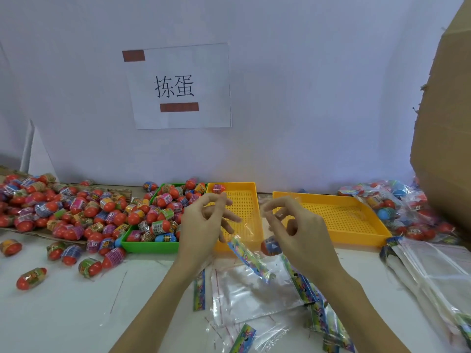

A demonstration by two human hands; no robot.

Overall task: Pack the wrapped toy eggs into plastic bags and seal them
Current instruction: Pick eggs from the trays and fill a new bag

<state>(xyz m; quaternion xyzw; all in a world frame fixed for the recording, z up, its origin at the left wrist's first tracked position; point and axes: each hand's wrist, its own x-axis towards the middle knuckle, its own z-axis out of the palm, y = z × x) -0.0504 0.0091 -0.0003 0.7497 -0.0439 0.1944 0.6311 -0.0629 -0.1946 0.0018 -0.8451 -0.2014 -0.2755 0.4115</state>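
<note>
Both hands, left hand and right hand, pinch a clear bag above the yellow tray; a green tray of wrapped eggs sits left, spare bags below.

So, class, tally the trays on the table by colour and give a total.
Green trays: 1
Yellow trays: 2, one in the middle and one to the right
Total: 3

a paper sign on the wall, cardboard box at right.
</note>
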